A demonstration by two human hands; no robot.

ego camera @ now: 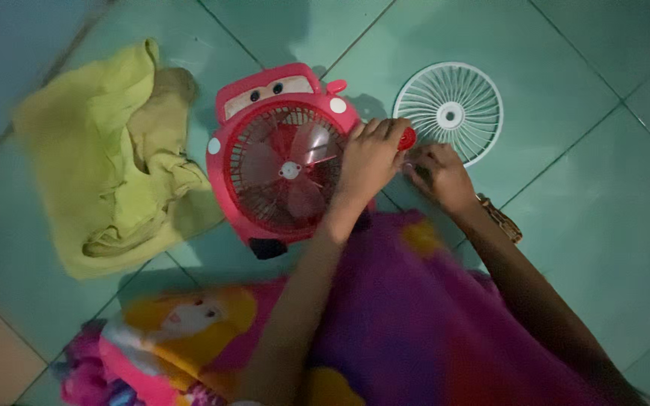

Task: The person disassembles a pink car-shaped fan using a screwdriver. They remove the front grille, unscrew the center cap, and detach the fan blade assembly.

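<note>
Fan (283,162), grille off, blades exposed; left hand (370,158) grips its edge.

No packages, labels, signs or screens appear, as far as this dim view shows.

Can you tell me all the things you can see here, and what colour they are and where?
fan: one, pink-red and shaped like a cartoon car, lying on the floor in the middle, blades showing behind its grille
loose fan grille: one, white, round, flat on the floor to the right of the fan
small red part: one, red, at the fan's right edge, between the two hands
cloth: one, yellow-green, crumpled on the floor to the left of the fan
patterned fabric: one, purple, pink and yellow, across the bottom
tiled floor: teal, under everything
bracelet: one, brownish, on the right wrist
left hand: on the fan's right edge, touching the red part
right hand: beside it, at the white grille's lower edge
</note>
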